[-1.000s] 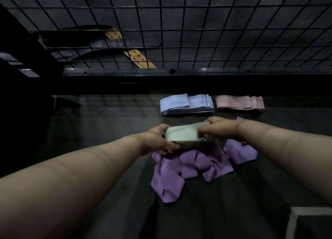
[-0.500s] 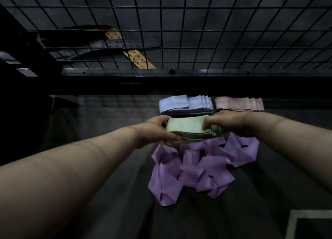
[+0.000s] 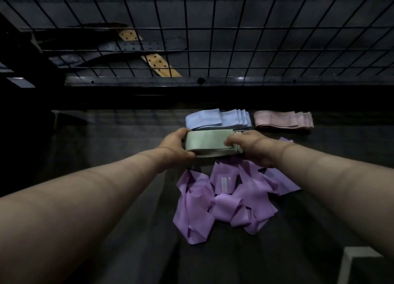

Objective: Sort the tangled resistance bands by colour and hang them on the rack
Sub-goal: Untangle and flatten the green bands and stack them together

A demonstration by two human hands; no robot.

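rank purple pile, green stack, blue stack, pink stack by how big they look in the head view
1. purple pile, clearly largest
2. green stack, blue stack, pink stack: look about alike; green is nearer the camera, so unranked

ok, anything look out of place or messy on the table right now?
Only the purple bands: they lie in a loose, twisted heap in front, while the blue stack and pink stack beyond sit folded flat side by side. The green stack is neat too, gripped at its ends by the left hand and right hand.
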